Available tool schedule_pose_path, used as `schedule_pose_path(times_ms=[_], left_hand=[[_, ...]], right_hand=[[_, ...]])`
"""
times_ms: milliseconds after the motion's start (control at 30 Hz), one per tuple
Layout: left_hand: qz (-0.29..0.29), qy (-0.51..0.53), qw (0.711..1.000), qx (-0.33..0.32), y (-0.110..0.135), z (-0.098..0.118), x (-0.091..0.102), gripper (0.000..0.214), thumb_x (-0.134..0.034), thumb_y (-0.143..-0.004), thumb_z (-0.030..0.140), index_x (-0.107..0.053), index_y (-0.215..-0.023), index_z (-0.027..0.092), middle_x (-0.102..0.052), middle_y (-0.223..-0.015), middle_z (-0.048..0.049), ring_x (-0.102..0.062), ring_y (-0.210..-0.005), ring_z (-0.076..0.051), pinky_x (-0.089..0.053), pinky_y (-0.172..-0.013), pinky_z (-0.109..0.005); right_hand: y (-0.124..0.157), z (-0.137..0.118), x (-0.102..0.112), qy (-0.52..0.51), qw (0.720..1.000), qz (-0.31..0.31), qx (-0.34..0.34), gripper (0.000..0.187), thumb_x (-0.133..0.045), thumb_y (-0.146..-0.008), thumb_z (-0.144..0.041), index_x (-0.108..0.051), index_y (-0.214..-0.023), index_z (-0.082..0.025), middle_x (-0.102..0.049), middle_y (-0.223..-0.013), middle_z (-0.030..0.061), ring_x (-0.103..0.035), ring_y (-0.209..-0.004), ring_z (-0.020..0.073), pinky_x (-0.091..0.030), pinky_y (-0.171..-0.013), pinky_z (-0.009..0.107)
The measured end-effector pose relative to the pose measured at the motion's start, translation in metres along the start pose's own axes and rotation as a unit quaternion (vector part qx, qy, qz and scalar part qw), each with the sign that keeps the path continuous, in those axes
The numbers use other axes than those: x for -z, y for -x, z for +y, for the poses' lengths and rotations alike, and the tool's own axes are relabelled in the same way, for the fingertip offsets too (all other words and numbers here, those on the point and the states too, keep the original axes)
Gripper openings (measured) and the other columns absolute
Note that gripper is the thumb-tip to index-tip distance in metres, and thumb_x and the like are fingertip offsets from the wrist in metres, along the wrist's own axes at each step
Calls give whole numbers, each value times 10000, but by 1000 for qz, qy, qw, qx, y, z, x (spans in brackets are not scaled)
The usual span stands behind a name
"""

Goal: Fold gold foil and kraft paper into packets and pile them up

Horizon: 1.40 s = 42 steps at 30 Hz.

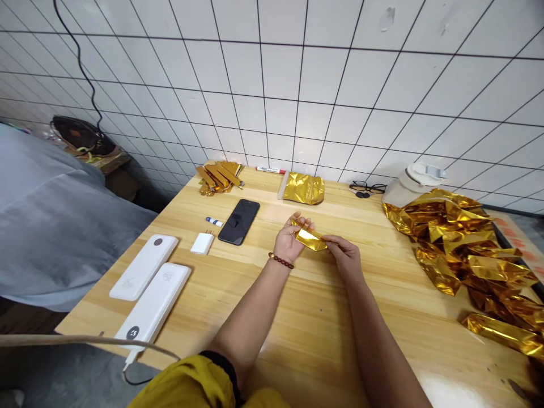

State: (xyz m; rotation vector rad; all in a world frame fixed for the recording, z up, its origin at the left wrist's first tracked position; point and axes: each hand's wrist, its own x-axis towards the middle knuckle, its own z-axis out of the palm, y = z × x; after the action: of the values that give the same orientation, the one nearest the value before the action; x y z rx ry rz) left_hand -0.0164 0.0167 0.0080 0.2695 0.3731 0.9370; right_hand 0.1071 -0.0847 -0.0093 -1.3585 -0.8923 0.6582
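My left hand [288,241] and my right hand [346,255] meet over the middle of the wooden table [314,328]. Between them they hold a small folded piece of gold foil [311,239]. The left hand's fingers curl round its left end; the right hand pinches its right end. A red bead bracelet sits on my left wrist.
A heap of gold foil pieces [471,249] lies at the right, a gold foil packet [304,188] and a stack of folded gold strips [219,177] at the back. A black phone [238,221], charger plug [202,243], two white power banks [148,283], glasses [368,187], red marker [271,169] lie around.
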Motion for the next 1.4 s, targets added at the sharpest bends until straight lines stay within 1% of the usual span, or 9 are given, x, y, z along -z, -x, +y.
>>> schedule_pose_path(times_ms=[233,400,633,767,933,1033,1167,1267,1400], left_hand=[[17,41,999,-3,-2,2,-2,146,-598,-818,300,-650,-830,164,-462,-608,21,-563,-665,-133,-487,-810,-373],[45,14,999,-9,-3,0,-3,107,-637,-768,158,-633,-874,173,-462,-587,45,-559,-625,-109,-490,-779,-322],[5,-58,998,-8,-3,-1,1,376,-635,-663,43,-607,-1012,178,-685,-974,-66,-655,-944,-185,-467,-909,-374],[12,-210,977,-44,-5,-5,3,274,-743,-651,178,-656,-910,153,-691,-861,-47,-636,-786,-151,-470,-751,-292],[27,-300,947,-109,-5,-10,2,170,-755,-613,173,-694,-768,136,-660,-721,-14,-560,-655,-97,-433,-658,-229],[16,-301,945,-130,-2,-9,-1,235,-760,-593,164,-704,-820,156,-663,-741,-8,-571,-698,-104,-435,-672,-222],[7,-300,949,-99,2,-7,-2,359,-779,-627,293,-696,-955,173,-619,-709,3,-500,-572,-65,-326,-495,-180],[11,-295,953,-76,3,-6,-1,411,-744,-675,467,-686,-941,159,-580,-693,5,-450,-501,-39,-236,-424,-178],[30,-316,944,-88,2,-8,-2,401,-812,-595,443,-665,-830,154,-520,-625,44,-420,-465,-23,-244,-423,-169]], right_hand=[[1,1,0,45,997,-46,33,163,-643,-784,-309,-751,-888,-245,-736,-896,30,-661,-840,191,-515,-778,336],[2,-1,1,55,996,-62,12,234,-611,-829,-404,-733,-886,-213,-722,-900,50,-644,-811,195,-509,-742,327],[0,8,-2,81,996,22,20,379,-643,-796,-405,-655,-1114,-200,-686,-913,46,-589,-705,155,-484,-666,300],[-4,8,1,63,991,114,30,451,-673,-760,-388,-619,-1161,-187,-661,-825,21,-579,-685,142,-481,-665,294],[-11,7,6,-35,981,192,2,355,-758,-665,-356,-678,-958,-170,-618,-671,-15,-558,-616,123,-469,-623,278],[-13,8,8,-56,977,208,-6,318,-785,-621,-347,-687,-863,-166,-651,-698,6,-579,-627,130,-480,-627,286],[-14,11,8,-45,975,217,8,311,-782,-626,-357,-683,-853,-169,-677,-739,26,-603,-656,146,-499,-645,302],[-13,11,7,-48,975,217,12,302,-783,-629,-354,-680,-848,-173,-680,-756,29,-604,-667,146,-502,-658,305],[-13,8,7,-56,975,214,13,304,-788,-625,-343,-678,-852,-174,-657,-729,13,-583,-653,134,-484,-646,291]])
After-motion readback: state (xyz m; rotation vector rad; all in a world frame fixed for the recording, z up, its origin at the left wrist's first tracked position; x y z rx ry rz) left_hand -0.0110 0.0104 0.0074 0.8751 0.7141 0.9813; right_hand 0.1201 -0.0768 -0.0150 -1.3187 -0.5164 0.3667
